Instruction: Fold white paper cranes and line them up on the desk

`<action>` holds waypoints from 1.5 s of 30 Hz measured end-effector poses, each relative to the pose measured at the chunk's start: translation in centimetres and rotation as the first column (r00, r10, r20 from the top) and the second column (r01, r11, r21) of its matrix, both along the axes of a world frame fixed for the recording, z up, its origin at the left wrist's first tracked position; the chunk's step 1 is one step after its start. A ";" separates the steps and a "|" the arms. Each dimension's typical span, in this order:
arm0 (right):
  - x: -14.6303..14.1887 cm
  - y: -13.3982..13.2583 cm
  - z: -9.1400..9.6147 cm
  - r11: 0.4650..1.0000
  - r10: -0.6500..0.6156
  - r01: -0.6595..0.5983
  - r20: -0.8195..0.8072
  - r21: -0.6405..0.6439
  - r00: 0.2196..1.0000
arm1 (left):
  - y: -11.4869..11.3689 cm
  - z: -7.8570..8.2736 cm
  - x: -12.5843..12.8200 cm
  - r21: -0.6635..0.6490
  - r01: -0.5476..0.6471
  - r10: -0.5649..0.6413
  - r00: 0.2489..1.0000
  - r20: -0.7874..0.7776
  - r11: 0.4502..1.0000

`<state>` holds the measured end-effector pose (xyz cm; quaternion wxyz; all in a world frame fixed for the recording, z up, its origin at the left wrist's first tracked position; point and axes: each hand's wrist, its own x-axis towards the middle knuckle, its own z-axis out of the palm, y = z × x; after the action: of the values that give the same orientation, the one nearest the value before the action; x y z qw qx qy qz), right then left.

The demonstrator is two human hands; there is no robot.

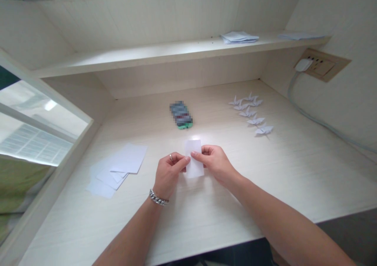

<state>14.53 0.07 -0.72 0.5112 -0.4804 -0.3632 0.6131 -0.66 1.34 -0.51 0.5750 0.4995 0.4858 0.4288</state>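
A narrow white piece of paper [194, 168] stands upright between my hands, above the desk. My left hand [172, 166] pinches its left edge, thumb in front and fingers curled behind. At the right edge, my right hand [216, 160] grips the same paper, its thumb laid across the front face. The fingers behind the paper are partly hidden. A ring and a chain bracelet [159, 198] are on the left hand and wrist. Beyond the hands lies a phone [180, 115] with a green edge, its screen blurred out.
Loose white paper sheets [129, 160] overlap at the left of the desk [141, 124]. Several folded paper cranes [255, 121] stand at the back right. More paper [240, 37] rests on the shelf [141, 56]. A cable [318, 121] runs from a wall socket [326, 68] along the right side.
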 end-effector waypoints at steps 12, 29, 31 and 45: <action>-0.6 -0.1 0.0 0.994 0.051 -0.057 -0.059 -0.091 0.997 | 0.3 -0.4 0.1 -0.039 -0.106 0.109 0.991 0.072 0.994; -0.2 -0.5 0.3 0.977 0.199 -0.201 -0.026 -0.076 0.980 | 0.5 0.4 0.2 -0.110 -0.188 0.205 0.963 0.173 0.976; -0.2 -0.7 0.2 0.969 0.235 -0.235 -0.020 -0.078 0.972 | 0.6 0.5 0.0 -0.107 -0.221 0.238 0.952 0.191 0.969; -0.1 -0.2 0.4 0.998 0.067 -0.067 -0.039 0.006 0.997 | 0.3 -0.8 -0.3 0.090 -0.120 0.123 0.992 -0.023 0.989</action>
<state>14.45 -0.10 -0.30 0.4986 -0.4547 -0.3704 0.6383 -0.93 1.67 -1.33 0.5179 0.5001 0.5041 0.4770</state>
